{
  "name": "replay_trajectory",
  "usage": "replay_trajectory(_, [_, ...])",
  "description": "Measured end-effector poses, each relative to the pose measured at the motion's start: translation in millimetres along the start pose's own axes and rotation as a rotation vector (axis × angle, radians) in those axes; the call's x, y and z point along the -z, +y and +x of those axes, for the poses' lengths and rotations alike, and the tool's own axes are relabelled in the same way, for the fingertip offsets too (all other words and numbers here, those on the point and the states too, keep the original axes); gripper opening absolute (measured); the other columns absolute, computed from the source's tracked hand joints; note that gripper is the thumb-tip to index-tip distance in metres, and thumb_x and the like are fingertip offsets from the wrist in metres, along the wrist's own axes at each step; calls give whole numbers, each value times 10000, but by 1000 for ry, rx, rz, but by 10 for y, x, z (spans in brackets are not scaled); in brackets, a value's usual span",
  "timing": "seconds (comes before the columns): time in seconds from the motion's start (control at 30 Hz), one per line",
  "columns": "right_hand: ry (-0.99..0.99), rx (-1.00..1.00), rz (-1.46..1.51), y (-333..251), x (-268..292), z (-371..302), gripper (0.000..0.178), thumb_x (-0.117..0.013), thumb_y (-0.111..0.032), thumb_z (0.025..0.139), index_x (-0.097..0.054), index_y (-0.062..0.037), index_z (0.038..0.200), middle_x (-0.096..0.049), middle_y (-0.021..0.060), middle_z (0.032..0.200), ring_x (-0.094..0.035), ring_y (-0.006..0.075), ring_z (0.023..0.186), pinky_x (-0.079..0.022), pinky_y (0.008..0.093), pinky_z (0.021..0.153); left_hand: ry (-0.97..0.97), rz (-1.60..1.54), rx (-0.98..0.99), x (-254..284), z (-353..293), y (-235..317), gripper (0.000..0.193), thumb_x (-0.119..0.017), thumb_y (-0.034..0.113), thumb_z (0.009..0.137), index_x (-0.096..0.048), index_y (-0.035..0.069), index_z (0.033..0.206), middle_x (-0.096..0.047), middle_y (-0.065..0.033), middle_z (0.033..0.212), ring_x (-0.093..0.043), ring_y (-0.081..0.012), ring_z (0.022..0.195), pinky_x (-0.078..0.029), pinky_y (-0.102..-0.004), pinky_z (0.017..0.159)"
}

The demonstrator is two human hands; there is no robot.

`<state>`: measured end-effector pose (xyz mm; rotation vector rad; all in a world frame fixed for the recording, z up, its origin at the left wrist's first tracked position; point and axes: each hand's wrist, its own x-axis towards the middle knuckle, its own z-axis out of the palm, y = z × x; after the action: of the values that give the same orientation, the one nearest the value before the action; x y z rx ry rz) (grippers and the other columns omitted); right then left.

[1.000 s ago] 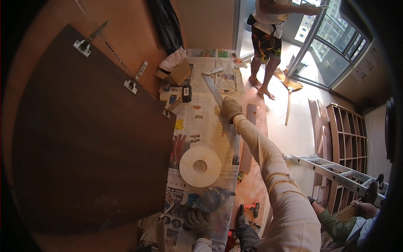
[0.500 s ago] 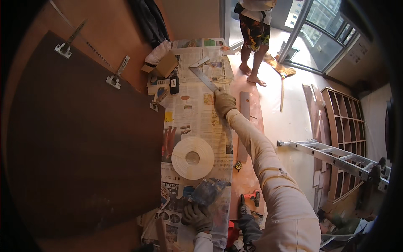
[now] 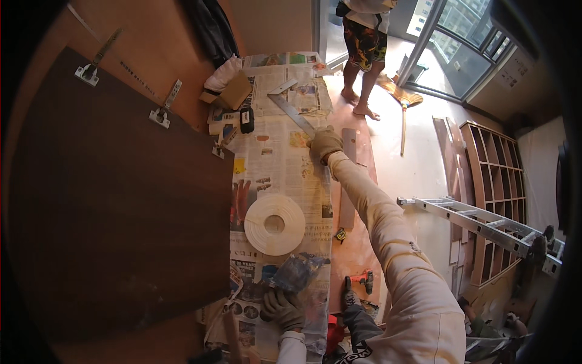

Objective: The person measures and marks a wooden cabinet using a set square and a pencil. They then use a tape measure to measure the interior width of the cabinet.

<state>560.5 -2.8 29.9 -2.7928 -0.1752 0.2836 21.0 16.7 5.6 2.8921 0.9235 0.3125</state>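
— Newspaper sheets (image 3: 276, 161) cover the middle of a reddish wooden floor, with a big dark brown panel (image 3: 109, 206) lying on the left. Where are the hands?

— Right hand (image 3: 325, 143), gloved, is stretched far out on a long pale sleeve. It rests at the near end of a metal framing square (image 3: 292, 109), which lies flat on the far part of the newspaper, its corner pointing away.

— Gripping it?

— The fingers curl down over the blade's end, closed on it as far as I can see.

— And the other?

— Left hand (image 3: 283, 308), also gloved, is near the bottom edge. It lies on a crumpled clear plastic bag (image 3: 297, 273) with blue contents; the fingers are bent against it, but I cannot tell whether they clamp it or just press.

— What sits between the two hands?

— A white roll of edge banding (image 3: 274, 224), flat on the paper, just beyond the bag.

— Anything else about?

— A cardboard box (image 3: 232, 92) and a small black device (image 3: 247, 119) on the far left of the paper. A red drill (image 3: 362, 280) lies on the floor to the right of the bag. Farther right is an aluminium ladder (image 3: 479, 221). At the far end another person (image 3: 362, 42) stands barefoot by the glass doors, with a broom (image 3: 402, 103) just to the right.
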Motion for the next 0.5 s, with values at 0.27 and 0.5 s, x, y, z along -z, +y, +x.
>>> replay_trajectory(0.27, [-2,-21,132,-255,-239,-85,382,-650,-259,897,-683,-36,1206,-701,248,1164,-698,403,1074,-554,477,900,41,18,-26,-36,-18,3,464,-599,331,975,-522,94,1366,-501,-163,1343,-459,-386,1285,-351,-587,1067])
replay_trajectory(0.5, [74,-125,77,-25,139,-1,425,-657,-289,897,-648,-42,1243,-704,215,1172,-684,414,1133,-532,487,953,22,12,-4,10,19,5,439,-608,341,970,-543,85,1321,-502,-154,1329,-454,-376,1288,-338,-584,1078])
